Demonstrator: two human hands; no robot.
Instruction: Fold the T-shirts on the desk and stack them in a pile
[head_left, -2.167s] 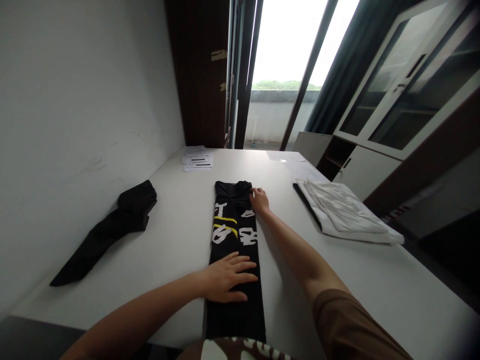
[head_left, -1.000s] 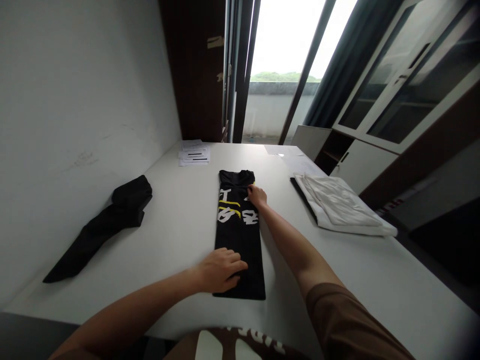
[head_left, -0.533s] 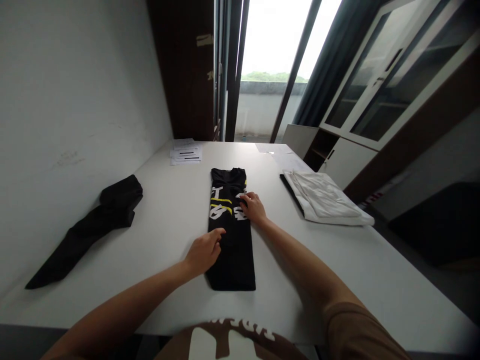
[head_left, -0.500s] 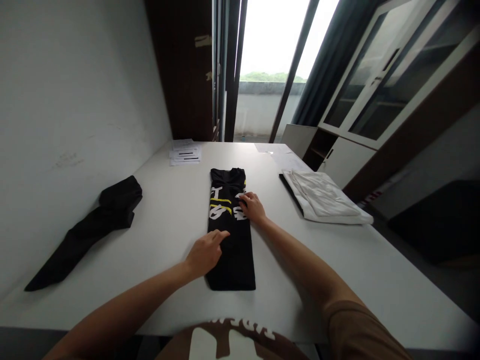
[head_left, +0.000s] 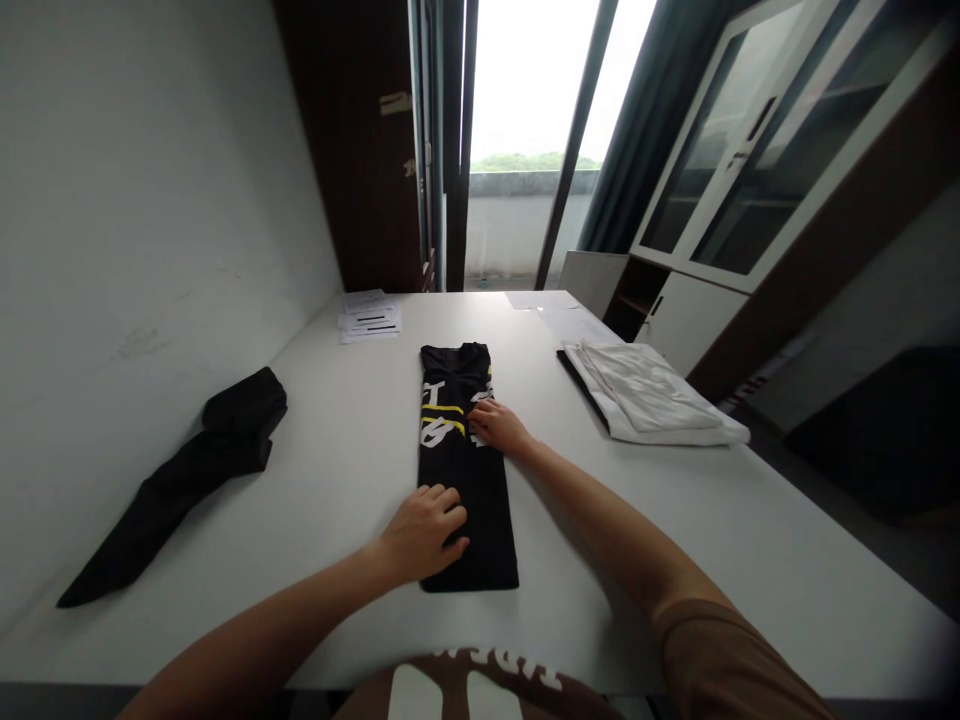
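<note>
A black T-shirt (head_left: pixel 487 510) with white and yellow print lies folded into a long narrow strip on the white table (head_left: pixel 337 420), running away from me. Over its near left part rests my left hand (head_left: pixel 429 532), palm down, thumb and fingers apart, holding nothing. Farther up, my right hand (head_left: pixel 496 425) lies on the printed right side with its fingers loosely bent and touching the cloth. That hand covers some of the white lettering.
Rumpled black cloth (head_left: pixel 199 475) lies at the left by the wall. Folded white garments (head_left: pixel 652 395) with a black one beneath are stacked at the right. Papers (head_left: pixel 370 317) lie at the far left, and thin sheets (head_left: pixel 566 315) at the far right.
My left hand has slid a little toward me and to the right, its fingers spreading over the shirt. My right hand has moved slightly left and nearer, onto the print.
</note>
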